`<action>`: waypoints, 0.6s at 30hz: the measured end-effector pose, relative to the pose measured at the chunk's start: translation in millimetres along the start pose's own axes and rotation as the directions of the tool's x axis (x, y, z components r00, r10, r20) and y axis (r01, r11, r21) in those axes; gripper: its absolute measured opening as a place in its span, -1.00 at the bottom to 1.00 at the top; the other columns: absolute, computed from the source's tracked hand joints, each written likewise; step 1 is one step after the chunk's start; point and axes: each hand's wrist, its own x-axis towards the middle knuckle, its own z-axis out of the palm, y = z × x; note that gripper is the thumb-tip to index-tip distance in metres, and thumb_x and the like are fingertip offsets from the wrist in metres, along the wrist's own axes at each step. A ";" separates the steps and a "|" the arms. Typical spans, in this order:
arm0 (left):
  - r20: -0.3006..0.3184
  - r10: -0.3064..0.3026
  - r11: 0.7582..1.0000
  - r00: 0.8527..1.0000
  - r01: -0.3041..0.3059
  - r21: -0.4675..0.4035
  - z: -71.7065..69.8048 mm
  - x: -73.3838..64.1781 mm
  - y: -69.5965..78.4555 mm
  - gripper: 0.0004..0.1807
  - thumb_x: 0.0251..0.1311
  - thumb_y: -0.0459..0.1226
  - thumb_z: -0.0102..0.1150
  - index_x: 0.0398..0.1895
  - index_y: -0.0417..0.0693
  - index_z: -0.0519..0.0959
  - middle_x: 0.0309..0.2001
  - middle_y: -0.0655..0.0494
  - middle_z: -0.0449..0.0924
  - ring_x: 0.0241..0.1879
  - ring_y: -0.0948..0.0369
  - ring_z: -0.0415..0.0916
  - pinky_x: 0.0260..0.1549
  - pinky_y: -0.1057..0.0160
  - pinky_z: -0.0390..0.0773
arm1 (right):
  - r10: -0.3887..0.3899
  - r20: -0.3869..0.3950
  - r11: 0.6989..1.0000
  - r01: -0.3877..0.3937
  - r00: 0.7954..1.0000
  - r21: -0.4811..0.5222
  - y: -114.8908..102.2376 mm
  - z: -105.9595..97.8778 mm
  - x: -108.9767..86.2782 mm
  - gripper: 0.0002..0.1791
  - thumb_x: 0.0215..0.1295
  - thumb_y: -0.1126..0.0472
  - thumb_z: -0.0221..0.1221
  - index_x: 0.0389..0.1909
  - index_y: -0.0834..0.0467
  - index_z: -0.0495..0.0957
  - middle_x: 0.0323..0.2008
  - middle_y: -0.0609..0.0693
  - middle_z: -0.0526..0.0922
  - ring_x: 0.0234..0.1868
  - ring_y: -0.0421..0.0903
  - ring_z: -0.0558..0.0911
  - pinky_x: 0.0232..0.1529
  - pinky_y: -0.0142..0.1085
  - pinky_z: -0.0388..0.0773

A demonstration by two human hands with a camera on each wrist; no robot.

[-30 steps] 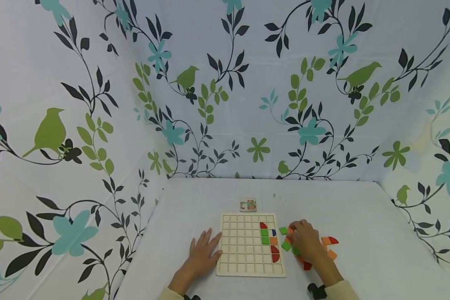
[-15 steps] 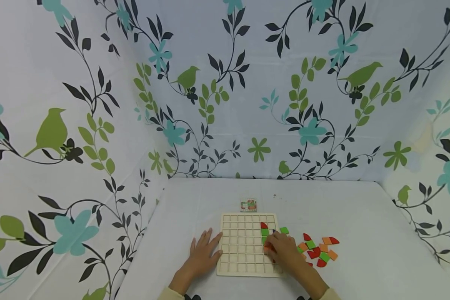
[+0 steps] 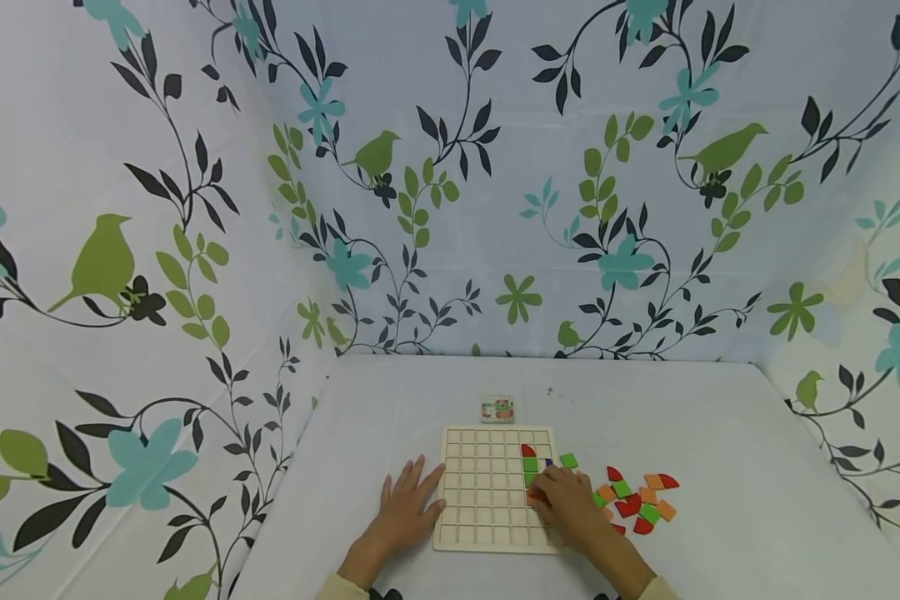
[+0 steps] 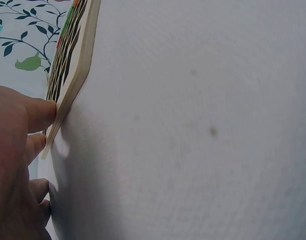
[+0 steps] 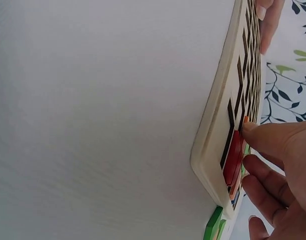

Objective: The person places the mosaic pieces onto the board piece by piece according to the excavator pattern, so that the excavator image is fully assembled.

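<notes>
Left hand (image 3: pixel 405 510): our fingers lie straight, flat on table, touching grid board (image 3: pixel 487 517) edge | Right hand (image 3: pixel 566 500): our fingertips press an orange tile (image 3: pixel 532 498) into board.

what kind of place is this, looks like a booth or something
Probably a small tabletop booth set up for recording, not a lived-in room: patterned bird-and-flower sheets close in three sides of a white-covered table, with only a wooden grid board and loose coloured tiles on it.

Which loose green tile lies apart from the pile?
The green tile beside the board's upper right edge; the other green ones sit among the pile.
</notes>
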 end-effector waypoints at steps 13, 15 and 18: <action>-0.022 0.004 1.000 1.000 -0.004 0.004 12.9 4.1 -8.1 -0.35 0.52 0.02 0.09 0.61 0.12 0.33 0.66 -0.26 0.05 0.64 -0.33 -0.08 0.46 -0.58 -0.27 | 0.174 -0.052 0.985 -0.174 0.983 -0.009 31.1 -6.8 -2.9 -0.79 0.29 0.10 0.48 -0.12 0.00 0.70 -0.15 -0.07 0.63 -0.10 -0.06 0.56 -0.12 -0.07 0.51; -0.014 0.007 1.000 1.000 -0.007 -0.008 9.5 2.7 -6.6 -0.34 0.52 0.01 0.09 0.62 0.11 0.32 0.66 -0.28 0.04 0.64 -0.34 -0.09 0.46 -0.58 -0.29 | 0.228 -0.062 0.974 -0.228 0.972 0.014 38.9 -14.7 -4.4 -0.76 0.31 0.14 0.45 -0.06 0.08 0.70 -0.10 0.04 0.65 -0.08 0.02 0.58 -0.12 -0.02 0.53; 0.001 0.002 1.000 1.000 -0.002 -0.012 5.3 1.7 -5.5 -0.34 0.53 0.01 0.08 0.63 0.11 0.30 0.67 -0.28 0.02 0.64 -0.34 -0.10 0.46 -0.57 -0.32 | 0.271 -0.074 0.962 -0.271 0.960 0.006 49.8 -23.6 -4.3 -0.69 0.35 0.14 0.42 0.04 0.18 0.68 0.00 0.18 0.66 -0.02 0.16 0.62 -0.14 0.07 0.55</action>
